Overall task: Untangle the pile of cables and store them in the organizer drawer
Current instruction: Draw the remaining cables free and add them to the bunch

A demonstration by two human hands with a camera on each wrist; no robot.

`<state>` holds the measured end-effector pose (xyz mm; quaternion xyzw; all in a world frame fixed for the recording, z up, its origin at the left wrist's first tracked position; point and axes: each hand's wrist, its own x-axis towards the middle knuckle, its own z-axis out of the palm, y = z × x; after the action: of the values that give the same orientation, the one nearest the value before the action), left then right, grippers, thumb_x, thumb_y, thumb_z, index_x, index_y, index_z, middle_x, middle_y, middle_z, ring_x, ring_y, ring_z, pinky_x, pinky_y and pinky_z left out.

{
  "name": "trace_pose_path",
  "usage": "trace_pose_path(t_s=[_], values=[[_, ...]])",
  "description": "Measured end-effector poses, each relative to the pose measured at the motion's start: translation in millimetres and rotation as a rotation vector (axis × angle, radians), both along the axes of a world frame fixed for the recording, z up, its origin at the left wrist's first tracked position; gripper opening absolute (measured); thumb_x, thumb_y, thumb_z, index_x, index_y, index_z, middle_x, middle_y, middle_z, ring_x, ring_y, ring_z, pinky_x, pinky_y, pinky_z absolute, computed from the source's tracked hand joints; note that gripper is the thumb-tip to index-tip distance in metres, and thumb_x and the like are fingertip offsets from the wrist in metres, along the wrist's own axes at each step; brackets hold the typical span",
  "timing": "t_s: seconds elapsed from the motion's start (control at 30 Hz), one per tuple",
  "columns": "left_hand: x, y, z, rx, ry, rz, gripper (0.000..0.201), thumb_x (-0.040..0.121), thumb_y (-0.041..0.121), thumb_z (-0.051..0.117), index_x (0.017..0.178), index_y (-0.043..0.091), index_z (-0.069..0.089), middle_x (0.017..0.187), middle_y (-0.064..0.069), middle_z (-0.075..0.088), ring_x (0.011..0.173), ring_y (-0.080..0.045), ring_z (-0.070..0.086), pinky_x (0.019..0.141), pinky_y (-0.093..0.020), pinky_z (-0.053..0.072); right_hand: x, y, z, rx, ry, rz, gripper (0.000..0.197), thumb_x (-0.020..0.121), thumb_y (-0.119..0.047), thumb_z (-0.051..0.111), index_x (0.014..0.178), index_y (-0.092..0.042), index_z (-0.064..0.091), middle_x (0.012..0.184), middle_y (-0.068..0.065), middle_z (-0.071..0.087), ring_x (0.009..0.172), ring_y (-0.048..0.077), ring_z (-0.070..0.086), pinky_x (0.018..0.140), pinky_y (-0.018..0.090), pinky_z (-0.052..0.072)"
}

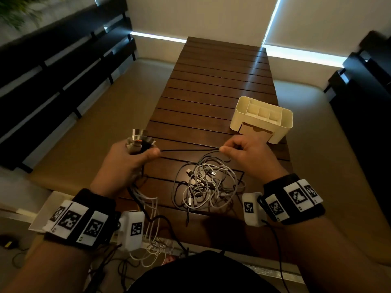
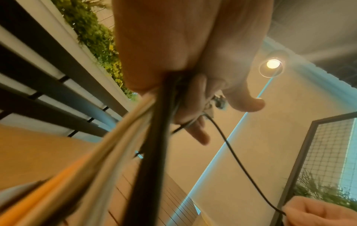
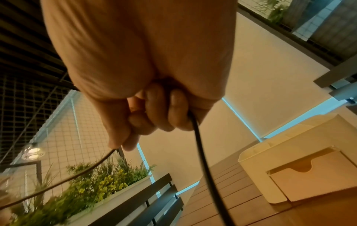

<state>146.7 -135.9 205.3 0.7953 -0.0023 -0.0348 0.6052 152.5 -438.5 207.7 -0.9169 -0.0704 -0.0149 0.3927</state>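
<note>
A tangled pile of white, grey and black cables (image 1: 208, 187) lies on the slatted wooden table (image 1: 211, 85) between my hands. My left hand (image 1: 135, 154) grips a bundle of cables (image 2: 146, 130) with plug ends sticking up from the fist; their loops hang down over the near table edge. My right hand (image 1: 232, 148) pinches a thin black cable (image 1: 190, 150) that runs taut from my left fist, then drops from the right fist towards the pile (image 3: 201, 152). The cream organizer (image 1: 263, 117) stands at the right, its drawer (image 3: 313, 174) partly pulled out.
Dark slatted benches flank the table on the left (image 1: 53, 85) and the right (image 1: 364, 85). A planter with green plants (image 3: 86, 188) stands behind the left bench. More cables (image 1: 152, 246) and a small black object (image 1: 8, 243) lie below the near table edge.
</note>
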Motion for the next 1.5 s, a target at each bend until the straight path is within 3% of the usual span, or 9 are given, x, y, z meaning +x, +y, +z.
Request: trace_pose_path(t_s=[0.17,0.37,0.5,0.6,0.77,0.97,1.17,1.33,1.5], values=[[3,5,16,0.196,-0.209,0.281,0.050,0.073,0.054,0.066,0.098,0.012,0.072,0.083,0.000,0.068,0.064,-0.005,0.056,0.058,-0.025,0.039,-1,6,-1,-0.175,0.046,0.111,0.013,0.094,-0.032,0.066,0.084,-0.026,0.069,0.076,-0.009,0.063,0.070,0.007,0.059,0.064,0.025,0.047],[-13,-44,24,0.111,-0.078,-0.016,0.040,0.080,0.042,0.066,0.101,0.009,0.073,0.077,0.002,0.067,0.047,0.007,0.053,0.044,-0.007,0.038,-3,30,10,-0.130,0.005,0.252,0.012,0.094,-0.031,0.067,0.082,-0.030,0.065,0.076,-0.013,0.061,0.070,0.004,0.058,0.064,0.021,0.047],[-26,-66,16,0.072,-0.015,-0.209,0.024,0.086,0.032,0.069,0.092,0.010,0.074,0.079,0.003,0.075,0.066,0.000,0.067,0.058,-0.006,0.044,-2,40,15,-0.076,-0.116,0.295,0.009,0.093,-0.024,0.067,0.086,-0.021,0.071,0.076,-0.017,0.058,0.073,0.003,0.057,0.064,0.013,0.044],[-28,-64,15,-0.014,0.057,-0.182,0.013,0.091,0.011,0.068,0.078,0.012,0.067,0.057,0.006,0.065,0.044,0.002,0.053,0.047,-0.009,0.040,-2,38,15,-0.046,-0.115,0.278,0.009,0.093,-0.025,0.068,0.090,-0.018,0.073,0.075,-0.017,0.059,0.073,0.001,0.057,0.064,0.012,0.044],[-18,-41,22,0.101,-0.005,-0.102,0.009,0.089,0.016,0.071,0.081,0.019,0.070,0.058,0.010,0.060,0.050,0.001,0.048,0.050,-0.013,0.040,-7,27,14,-0.011,0.008,0.246,0.011,0.094,-0.035,0.065,0.090,-0.026,0.071,0.074,-0.005,0.067,0.064,0.014,0.061,0.058,0.023,0.050],[-8,1,25,0.114,-0.042,0.030,0.008,0.089,0.020,0.070,0.082,0.016,0.068,0.057,0.013,0.058,0.050,0.000,0.047,0.059,-0.030,0.040,3,-14,17,0.070,0.032,0.008,0.013,0.091,-0.033,0.069,0.086,-0.021,0.074,0.084,0.001,0.070,0.080,0.015,0.062,0.074,0.028,0.051],[0,4,6,0.229,0.190,-0.106,0.015,0.089,0.026,0.071,0.093,0.012,0.070,0.075,0.001,0.075,0.067,-0.020,0.058,0.069,-0.035,0.043,4,-7,4,-0.039,0.057,0.001,0.014,0.094,-0.030,0.067,0.080,-0.031,0.067,0.080,-0.010,0.065,0.075,0.003,0.059,0.067,0.023,0.046],[2,5,15,0.275,0.015,0.153,0.006,0.089,0.024,0.073,0.093,0.021,0.069,0.089,0.003,0.073,0.072,-0.011,0.060,0.061,-0.029,0.040,-1,1,1,-0.242,0.163,0.096,0.015,0.096,-0.033,0.062,0.089,-0.023,0.070,0.081,-0.006,0.066,0.074,0.010,0.063,0.066,0.027,0.050],[-11,-51,17,0.178,-0.048,-0.067,0.008,0.088,0.023,0.072,0.093,0.023,0.066,0.091,0.006,0.069,0.079,0.001,0.063,0.070,-0.022,0.046,-4,29,12,-0.175,0.089,0.243,0.015,0.095,-0.033,0.064,0.090,-0.021,0.072,0.079,-0.010,0.065,0.070,0.005,0.061,0.064,0.024,0.048]])
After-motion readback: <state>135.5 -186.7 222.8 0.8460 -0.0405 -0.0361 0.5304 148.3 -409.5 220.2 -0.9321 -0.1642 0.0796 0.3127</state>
